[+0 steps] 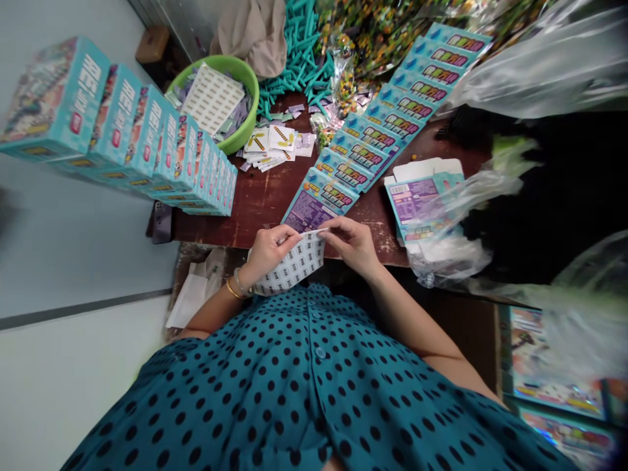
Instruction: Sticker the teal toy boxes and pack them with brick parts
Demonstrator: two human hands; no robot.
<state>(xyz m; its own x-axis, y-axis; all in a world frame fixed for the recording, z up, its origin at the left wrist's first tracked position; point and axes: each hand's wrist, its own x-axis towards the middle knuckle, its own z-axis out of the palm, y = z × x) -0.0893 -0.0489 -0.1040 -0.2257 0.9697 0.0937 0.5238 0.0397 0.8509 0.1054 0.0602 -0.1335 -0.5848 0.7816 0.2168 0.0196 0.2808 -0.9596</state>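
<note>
Two hands meet above a teal dotted dress (314, 379), the nearest thing to us, right at the near edge of the desk (260, 196). We see the left hand (267, 252), with bangles (237, 286) at its wrist, pinching the upper edge of a label sheet (294, 267) between thumb and curled fingers. The right hand (352, 242) pinches the same sheet at its top right corner, where a thin white edge stands up between its fingertips. The sheet is white, printed with rows of small dark marks, and hangs bent over the desk's near edge, towards the dress.

On the desk just beyond the hands we find a row of flat cartons (373, 134), overlapping like tiles and running from the desk's near edge to its far right corner. At the right end of the desk lies a smaller stack of flat cartons (417, 196), partly under a clear plastic bag (456, 252). Off the desk's left end stand many closed teal boxes (147, 131), side by side in a line. Farther back, towards the desk's far left, a green basin (243, 82) holds more sheets, with loose small cards (275, 140) beside it. At the far edge of the desk we make out a heap of teal sticks (294, 59), a beige cloth (252, 33) and bags of coloured bits (377, 29).
</note>
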